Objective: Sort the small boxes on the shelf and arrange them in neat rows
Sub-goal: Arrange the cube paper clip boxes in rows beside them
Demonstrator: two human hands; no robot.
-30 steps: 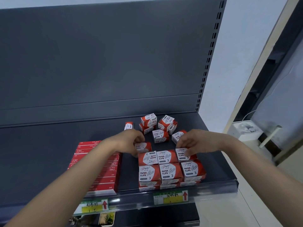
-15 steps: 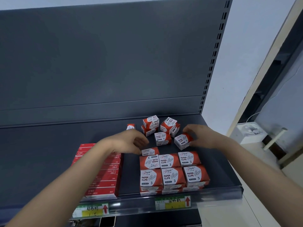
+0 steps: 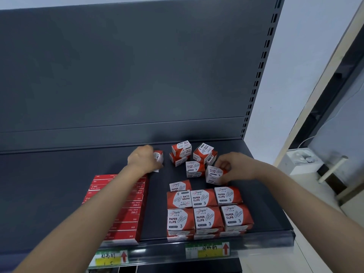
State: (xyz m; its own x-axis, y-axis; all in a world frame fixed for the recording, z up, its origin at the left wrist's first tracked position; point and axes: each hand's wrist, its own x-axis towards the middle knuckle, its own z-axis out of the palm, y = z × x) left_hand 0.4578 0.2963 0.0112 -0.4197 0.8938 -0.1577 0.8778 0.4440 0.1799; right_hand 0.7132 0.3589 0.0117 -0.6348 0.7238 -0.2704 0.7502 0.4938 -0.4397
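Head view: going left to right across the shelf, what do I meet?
Red staple boxes → left hand → lone box it grips → loose paper-clip boxes → tilted box → right hand pinching it.

Left hand [image 3: 142, 159], curled over a small red-and-white carton [image 3: 159, 156] at the far left of the loose cluster, hides most of that carton. Left forearm [image 3: 110, 194] masks the middle of the stack of flat red cardboard boxes [image 3: 126, 217]. Right hand [image 3: 236, 166] covers the right side of a tilted red-and-white paper-clip box [image 3: 213, 174]. Handwriting on the yellow price labels [image 3: 206, 251] is blurred. The near frame edge cuts off both arms.
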